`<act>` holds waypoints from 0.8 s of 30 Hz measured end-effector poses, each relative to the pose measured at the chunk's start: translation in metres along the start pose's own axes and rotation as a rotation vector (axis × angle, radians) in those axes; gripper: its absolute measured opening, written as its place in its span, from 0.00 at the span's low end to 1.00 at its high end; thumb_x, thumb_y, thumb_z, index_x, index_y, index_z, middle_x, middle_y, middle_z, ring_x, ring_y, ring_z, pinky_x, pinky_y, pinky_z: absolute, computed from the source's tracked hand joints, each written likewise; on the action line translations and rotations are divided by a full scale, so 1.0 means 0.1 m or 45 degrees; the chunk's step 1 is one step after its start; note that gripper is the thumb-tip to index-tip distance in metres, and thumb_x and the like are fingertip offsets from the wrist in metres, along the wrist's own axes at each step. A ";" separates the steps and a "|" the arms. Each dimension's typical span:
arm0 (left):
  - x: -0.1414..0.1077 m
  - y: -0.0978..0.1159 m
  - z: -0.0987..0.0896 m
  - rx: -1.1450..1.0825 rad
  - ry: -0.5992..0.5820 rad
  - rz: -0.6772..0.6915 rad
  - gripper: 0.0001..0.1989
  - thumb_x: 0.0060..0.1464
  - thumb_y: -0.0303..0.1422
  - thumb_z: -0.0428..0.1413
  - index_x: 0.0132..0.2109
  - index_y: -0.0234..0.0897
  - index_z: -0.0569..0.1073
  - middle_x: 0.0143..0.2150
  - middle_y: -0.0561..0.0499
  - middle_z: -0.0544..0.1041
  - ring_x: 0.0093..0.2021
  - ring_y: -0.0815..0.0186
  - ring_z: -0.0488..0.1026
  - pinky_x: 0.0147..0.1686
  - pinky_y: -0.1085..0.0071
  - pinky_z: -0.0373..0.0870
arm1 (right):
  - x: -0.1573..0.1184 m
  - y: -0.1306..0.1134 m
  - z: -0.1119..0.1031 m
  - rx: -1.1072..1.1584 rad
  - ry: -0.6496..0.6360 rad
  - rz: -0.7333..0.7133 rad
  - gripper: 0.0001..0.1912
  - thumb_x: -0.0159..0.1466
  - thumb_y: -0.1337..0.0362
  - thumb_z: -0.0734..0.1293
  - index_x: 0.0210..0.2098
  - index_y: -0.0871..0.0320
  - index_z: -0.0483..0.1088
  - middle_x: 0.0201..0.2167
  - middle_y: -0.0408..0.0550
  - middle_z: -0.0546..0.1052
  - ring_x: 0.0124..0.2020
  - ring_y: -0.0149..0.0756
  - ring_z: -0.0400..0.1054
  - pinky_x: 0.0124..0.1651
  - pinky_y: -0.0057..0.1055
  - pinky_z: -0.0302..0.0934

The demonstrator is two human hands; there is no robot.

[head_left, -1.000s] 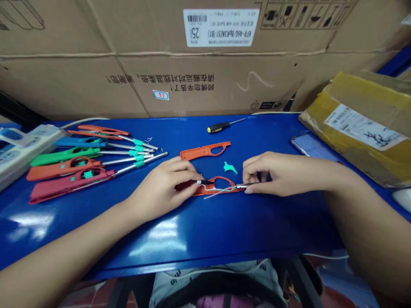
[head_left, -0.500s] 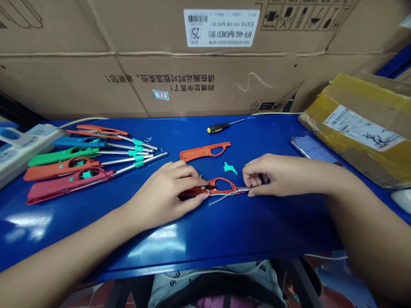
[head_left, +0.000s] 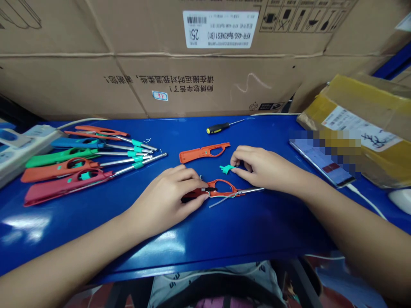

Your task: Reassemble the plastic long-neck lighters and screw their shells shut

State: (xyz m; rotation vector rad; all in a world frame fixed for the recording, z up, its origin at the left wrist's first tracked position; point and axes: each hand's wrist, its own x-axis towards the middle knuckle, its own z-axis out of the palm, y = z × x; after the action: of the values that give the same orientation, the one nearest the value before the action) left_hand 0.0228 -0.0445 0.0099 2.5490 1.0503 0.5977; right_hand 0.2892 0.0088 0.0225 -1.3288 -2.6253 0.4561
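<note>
My left hand [head_left: 180,194] is closed on the handle end of an orange lighter half [head_left: 224,182], with a small dark part between thumb and index finger. A metal tube [head_left: 252,190] extends right from this half, and a thin clear hose [head_left: 219,201] lies loosely beside it. Above the tube, my right hand [head_left: 252,164] pinches a small green trigger piece [head_left: 226,169] between thumb and fingers. Behind them, an orange shell half [head_left: 205,152] rests on the blue table.
Several coloured lighters [head_left: 69,182] lie at the left beside a white power strip [head_left: 28,147]. A screwdriver [head_left: 218,127] lies at the back. A phone [head_left: 324,160] with a cable and a taped box [head_left: 356,124] are at the right. Behind stands a large carton [head_left: 180,66].
My right hand has left the metal tube, moved up and left, and taken hold of the green piece, which has turned slightly. My left hand has stayed at the orange half.
</note>
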 end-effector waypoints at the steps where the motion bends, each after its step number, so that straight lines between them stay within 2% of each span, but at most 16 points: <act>1: 0.00 0.00 0.01 -0.012 0.002 -0.009 0.09 0.65 0.34 0.56 0.47 0.40 0.79 0.43 0.49 0.78 0.43 0.62 0.73 0.45 0.63 0.72 | 0.00 0.00 0.00 0.017 0.024 -0.005 0.02 0.66 0.65 0.66 0.37 0.56 0.71 0.39 0.45 0.77 0.33 0.33 0.68 0.35 0.31 0.58; 7: 0.02 0.01 0.02 -0.160 0.022 -0.113 0.07 0.64 0.34 0.57 0.46 0.40 0.79 0.43 0.50 0.77 0.44 0.64 0.75 0.45 0.66 0.73 | -0.02 -0.11 -0.07 0.266 0.309 0.010 0.01 0.64 0.67 0.69 0.36 0.58 0.74 0.32 0.43 0.78 0.27 0.29 0.68 0.34 0.29 0.61; 11: 0.00 0.03 0.02 -0.196 0.013 -0.153 0.07 0.63 0.33 0.58 0.45 0.40 0.79 0.43 0.50 0.78 0.45 0.64 0.75 0.46 0.66 0.73 | -0.06 -0.25 -0.04 0.448 0.411 0.055 0.01 0.63 0.67 0.70 0.34 0.57 0.74 0.27 0.41 0.77 0.24 0.27 0.68 0.30 0.27 0.60; 15: 0.01 0.09 0.02 -0.287 0.101 -0.239 0.08 0.59 0.35 0.62 0.45 0.40 0.79 0.43 0.50 0.78 0.41 0.65 0.75 0.42 0.68 0.74 | -0.11 -0.33 0.01 0.315 0.462 -0.061 0.02 0.63 0.69 0.69 0.33 0.58 0.73 0.28 0.42 0.77 0.25 0.27 0.68 0.30 0.26 0.60; 18: 0.08 0.17 0.01 -0.495 0.257 -0.386 0.16 0.55 0.40 0.65 0.48 0.38 0.78 0.39 0.51 0.80 0.33 0.68 0.74 0.33 0.72 0.73 | -0.13 -0.35 0.04 0.161 0.458 -0.155 0.02 0.65 0.69 0.67 0.35 0.58 0.71 0.32 0.45 0.77 0.28 0.30 0.69 0.32 0.29 0.60; 20: 0.14 0.23 -0.01 -0.628 0.310 -0.472 0.19 0.55 0.41 0.65 0.51 0.37 0.78 0.35 0.51 0.80 0.29 0.69 0.72 0.29 0.73 0.72 | -0.13 -0.36 0.06 0.079 0.419 -0.210 0.03 0.67 0.68 0.64 0.37 0.58 0.70 0.35 0.47 0.78 0.32 0.33 0.71 0.35 0.30 0.61; 24: 0.24 0.27 -0.01 -0.710 0.307 -0.533 0.15 0.54 0.39 0.65 0.46 0.35 0.81 0.32 0.50 0.81 0.26 0.69 0.72 0.27 0.74 0.70 | -0.15 -0.39 0.06 -0.001 0.420 -0.275 0.06 0.70 0.67 0.61 0.38 0.56 0.69 0.38 0.49 0.79 0.40 0.38 0.73 0.41 0.32 0.65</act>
State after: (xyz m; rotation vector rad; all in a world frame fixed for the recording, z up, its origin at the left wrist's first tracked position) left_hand 0.0532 -0.0454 0.0281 1.7493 1.2375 0.9334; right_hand 0.2668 -0.0263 0.0301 -1.0042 -2.4519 0.1849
